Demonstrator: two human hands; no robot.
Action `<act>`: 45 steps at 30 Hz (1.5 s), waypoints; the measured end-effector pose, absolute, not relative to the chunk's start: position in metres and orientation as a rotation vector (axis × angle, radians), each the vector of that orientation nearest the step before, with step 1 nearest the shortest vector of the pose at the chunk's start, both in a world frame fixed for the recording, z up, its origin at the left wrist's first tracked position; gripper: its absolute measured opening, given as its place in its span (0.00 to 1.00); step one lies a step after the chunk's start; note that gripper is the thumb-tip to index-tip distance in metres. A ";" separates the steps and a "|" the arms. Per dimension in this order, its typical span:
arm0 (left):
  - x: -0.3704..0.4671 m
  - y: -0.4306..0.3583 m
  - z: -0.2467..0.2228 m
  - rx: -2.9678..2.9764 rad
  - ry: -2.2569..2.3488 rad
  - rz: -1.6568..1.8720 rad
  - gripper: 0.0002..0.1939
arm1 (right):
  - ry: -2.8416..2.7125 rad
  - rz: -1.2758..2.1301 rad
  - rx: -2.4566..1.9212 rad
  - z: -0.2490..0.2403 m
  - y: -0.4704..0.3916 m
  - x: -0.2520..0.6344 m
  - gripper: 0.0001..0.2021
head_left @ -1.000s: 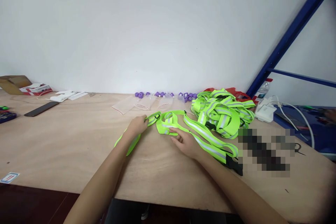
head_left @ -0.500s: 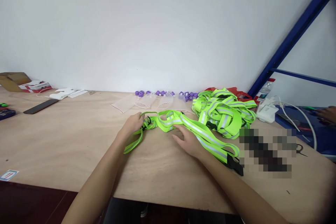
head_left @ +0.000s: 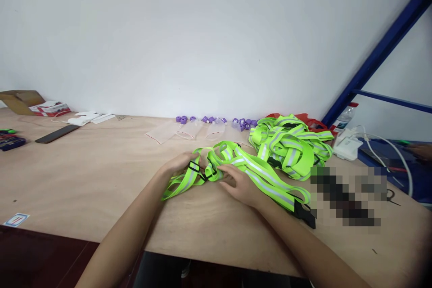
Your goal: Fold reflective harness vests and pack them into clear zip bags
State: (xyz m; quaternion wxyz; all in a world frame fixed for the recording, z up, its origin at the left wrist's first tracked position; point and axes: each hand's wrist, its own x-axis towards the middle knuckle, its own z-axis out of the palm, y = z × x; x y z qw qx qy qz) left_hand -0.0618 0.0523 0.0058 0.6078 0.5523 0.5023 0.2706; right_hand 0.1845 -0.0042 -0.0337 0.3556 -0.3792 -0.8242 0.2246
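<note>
A neon yellow-green reflective strap [head_left: 270,184] with silver stripes and black slide buckles lies gathered before me. My left hand [head_left: 180,164] is closed round its left part, the fingers partly hidden behind the webbing beside a black buckle [head_left: 194,166]. My right hand [head_left: 241,185] holds the bunched loops at the middle with curled fingers, the thumb lower down. To the right the strap runs out to a black end piece [head_left: 304,214] on the table. Behind it is a tangled pile of similar straps [head_left: 292,146].
Clear zip bags [head_left: 164,132] and several purple rollers [head_left: 248,124] lie along the wall. A red bag, bottle [head_left: 346,114] and white power strip [head_left: 347,146] stand at right, near another person's hand [head_left: 421,150]. Scissors [head_left: 390,195] lie close by. A box [head_left: 22,101] sits far left.
My left hand has moved right, bringing the strap's left part and its buckles toward my right hand. The strap is more bunched between them. The view has shifted slightly.
</note>
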 end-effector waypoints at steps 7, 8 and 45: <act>-0.041 0.046 -0.003 1.041 0.988 0.540 0.15 | -2.245 0.609 -0.868 -0.030 -0.004 0.182 0.17; -0.042 0.047 -0.003 1.065 1.004 0.586 0.15 | -2.213 0.650 -0.868 -0.030 -0.004 0.182 0.12; -0.053 0.033 0.032 2.247 1.043 0.456 0.16 | -1.760 1.155 -1.137 -0.035 0.006 0.201 0.25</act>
